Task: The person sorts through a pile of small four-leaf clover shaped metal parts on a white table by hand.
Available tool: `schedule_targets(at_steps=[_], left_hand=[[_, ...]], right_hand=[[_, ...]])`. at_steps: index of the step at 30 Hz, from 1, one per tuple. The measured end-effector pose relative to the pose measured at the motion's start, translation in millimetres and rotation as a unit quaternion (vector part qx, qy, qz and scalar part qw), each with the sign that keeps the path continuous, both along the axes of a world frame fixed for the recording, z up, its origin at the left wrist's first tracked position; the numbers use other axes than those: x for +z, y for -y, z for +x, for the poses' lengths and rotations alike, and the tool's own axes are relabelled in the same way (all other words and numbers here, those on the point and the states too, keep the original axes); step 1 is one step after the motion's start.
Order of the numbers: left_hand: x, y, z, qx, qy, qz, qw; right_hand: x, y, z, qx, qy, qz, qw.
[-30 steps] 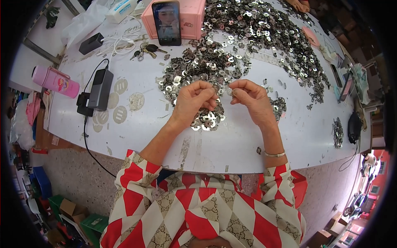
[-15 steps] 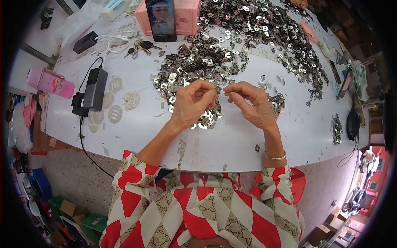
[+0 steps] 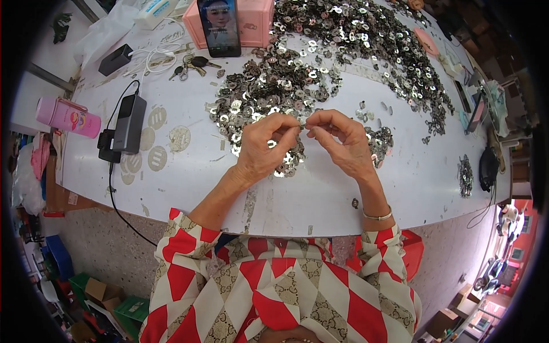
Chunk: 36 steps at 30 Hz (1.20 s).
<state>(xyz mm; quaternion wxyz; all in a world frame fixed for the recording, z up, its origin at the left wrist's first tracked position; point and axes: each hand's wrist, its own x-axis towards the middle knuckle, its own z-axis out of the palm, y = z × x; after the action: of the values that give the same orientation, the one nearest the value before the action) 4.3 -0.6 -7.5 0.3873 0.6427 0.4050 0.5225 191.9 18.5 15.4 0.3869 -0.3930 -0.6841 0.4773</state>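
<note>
Washers (image 3: 286,86), small flat metal rings, lie in a wide heap across the white table (image 3: 320,188), running from the middle to the far right corner. A small cluster of them sits right under the two hands, partly hidden by the fingers. The left hand (image 3: 264,147) and the right hand (image 3: 342,142) meet fingertip to fingertip just above that cluster, both pinched narrow. Something tiny seems to be held between them, probably a washer or two, but it is too small to tell for sure. The right wrist wears a thin bracelet (image 3: 377,216).

A few loose washers lie just right of the right hand, and one lies alone near the table's front edge. A small separate pile (image 3: 465,176) sits far to the right.

Behind the heap a phone (image 3: 219,26) leans upright against a pink box (image 3: 251,20). Keys (image 3: 194,66) lie left of it beside a white cable. Further left a dark power bank (image 3: 130,123) rests with its black cord hanging over the edge, pale round discs (image 3: 179,138) next to it. A pink bottle (image 3: 67,117) lies at the table's left end.
</note>
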Motion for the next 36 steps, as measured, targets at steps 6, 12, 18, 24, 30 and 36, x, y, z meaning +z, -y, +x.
schedule_targets(at_steps=[6, 12, 18, 24, 30, 36], left_hand=[[-7.6, 0.3, 2.0, 0.012, -0.029, 0.062, 0.998], [-6.3, -1.4, 3.4, 0.023, -0.044, 0.043, 0.998], [-3.3, -2.8, 2.3, 0.045, -0.043, 0.043, 0.997], [-8.3, -7.2, -3.4, 0.076, -0.010, 0.022, 0.997], [-7.4, -14.2, -7.0, 0.117, 0.046, -0.027, 0.992], [-6.4, -9.1, -12.7, 0.130, 0.016, 0.020, 0.991]], right_hand=[[-2.1, 0.3, -0.8, 0.001, 0.004, 0.037, 0.999], [18.3, -7.4, 24.0, -0.002, 0.091, 0.061, 0.994], [17.1, -15.2, 68.3, -0.102, 0.381, 0.109, 0.913], [22.6, -5.1, 53.7, 0.034, 0.384, 0.003, 0.923], [19.8, -5.5, 67.1, -0.037, 0.468, 0.061, 0.881], [3.8, -18.4, 17.0, -0.133, 0.297, 0.228, 0.918]])
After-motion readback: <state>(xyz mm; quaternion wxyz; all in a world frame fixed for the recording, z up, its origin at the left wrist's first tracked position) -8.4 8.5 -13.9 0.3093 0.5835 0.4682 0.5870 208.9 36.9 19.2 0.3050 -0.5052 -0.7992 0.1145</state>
